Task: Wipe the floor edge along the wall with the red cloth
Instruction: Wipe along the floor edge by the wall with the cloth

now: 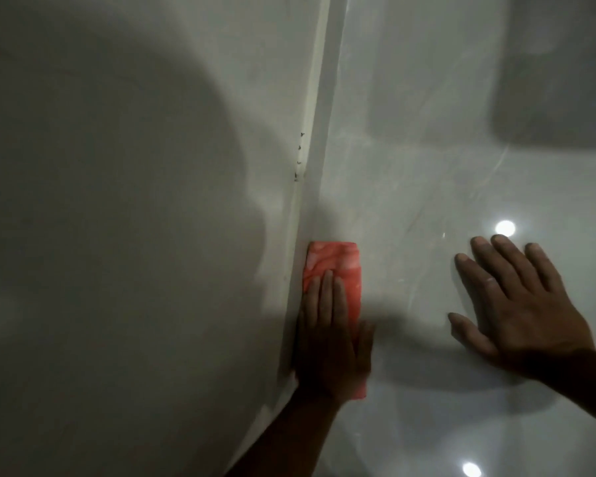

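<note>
The left hand (327,335) presses flat on the red cloth (338,266) at the floor's (427,201) wall (117,201) edge; the right hand (516,304) rests beside it, fingers spread wide.

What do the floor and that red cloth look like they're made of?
The floor looks like polished tile or stone, glossy: it mirrors round ceiling lights and shows faint marble-like veins. The red cloth seems a soft woven or microfibre fabric, folded flat, matte, with paler mottled patches; the exact fibre cannot be told. The left hand presses it against the wall, which looks smooth and painted.
</note>
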`<state>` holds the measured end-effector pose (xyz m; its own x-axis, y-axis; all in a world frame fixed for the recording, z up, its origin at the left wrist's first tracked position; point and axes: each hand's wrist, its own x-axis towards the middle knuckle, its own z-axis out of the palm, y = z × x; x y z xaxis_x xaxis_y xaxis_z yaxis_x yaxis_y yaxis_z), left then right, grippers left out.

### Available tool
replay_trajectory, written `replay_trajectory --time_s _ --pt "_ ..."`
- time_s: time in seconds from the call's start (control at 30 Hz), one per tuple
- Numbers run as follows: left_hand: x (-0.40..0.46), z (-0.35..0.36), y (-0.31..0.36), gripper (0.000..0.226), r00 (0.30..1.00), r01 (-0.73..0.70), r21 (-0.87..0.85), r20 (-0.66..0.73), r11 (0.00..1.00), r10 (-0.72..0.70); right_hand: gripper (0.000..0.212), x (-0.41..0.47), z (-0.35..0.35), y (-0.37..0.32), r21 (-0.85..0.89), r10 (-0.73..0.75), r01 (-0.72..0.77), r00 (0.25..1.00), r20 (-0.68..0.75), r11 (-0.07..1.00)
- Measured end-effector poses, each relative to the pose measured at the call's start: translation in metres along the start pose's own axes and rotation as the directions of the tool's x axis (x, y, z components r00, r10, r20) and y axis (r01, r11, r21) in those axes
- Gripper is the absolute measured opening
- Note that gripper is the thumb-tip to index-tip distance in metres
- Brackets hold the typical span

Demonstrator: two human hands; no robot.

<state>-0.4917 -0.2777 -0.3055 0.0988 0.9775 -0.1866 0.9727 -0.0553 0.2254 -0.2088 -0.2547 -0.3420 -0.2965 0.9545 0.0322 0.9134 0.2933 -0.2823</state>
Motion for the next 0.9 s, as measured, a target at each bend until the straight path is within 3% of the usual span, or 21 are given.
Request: replay_trajectory --time_s 0.1,0.27,0.37,0.57,0.73,0.8,0.9 --pt "0.031 0.006 0.011 0.069 0.998 0.034 0.006 -0.056 0.999 -0.033 0.086 0.002 -0.001 0.001 0.010 -0.003 0.003 1.000 0.007 1.000" --pt "0.181 -0.011 0.036 0.060 0.974 -0.057 -0.037 -0.220 0.998 0.047 0.085 0.003 -0.001 0.001 0.015 0.013 -0.014 1.000 0.026 1.000" --pt "0.252 -0.025 0.050 0.061 0.980 -0.118 -0.040 -0.168 0.992 0.110 0.085 0.001 0.002 0.002 0.012 0.018 -0.018 0.999 0.029 1.000" --pt "0.381 -0.044 0.069 0.063 0.995 -0.087 -0.034 -0.059 0.996 0.085 0.083 0.003 0.000 0.002 0.014 0.005 -0.005 1.000 0.017 1.000" --pt "0.307 -0.033 0.059 0.060 0.989 -0.059 -0.056 -0.137 0.997 0.050 0.083 0.003 -0.003 0.001 0.014 -0.003 0.003 1.000 -0.002 1.000" --pt "0.228 -0.021 0.047 0.058 0.981 -0.042 -0.085 -0.194 0.995 0.024 0.083 0.003 -0.003 0.001 0.007 0.004 -0.004 1.000 0.001 1.000" --pt "0.075 -0.006 0.024 0.056 0.987 0.031 -0.053 -0.155 0.998 -0.038 0.084 0.002 -0.002 0.000 0.005 0.004 -0.004 1.000 -0.001 1.000"
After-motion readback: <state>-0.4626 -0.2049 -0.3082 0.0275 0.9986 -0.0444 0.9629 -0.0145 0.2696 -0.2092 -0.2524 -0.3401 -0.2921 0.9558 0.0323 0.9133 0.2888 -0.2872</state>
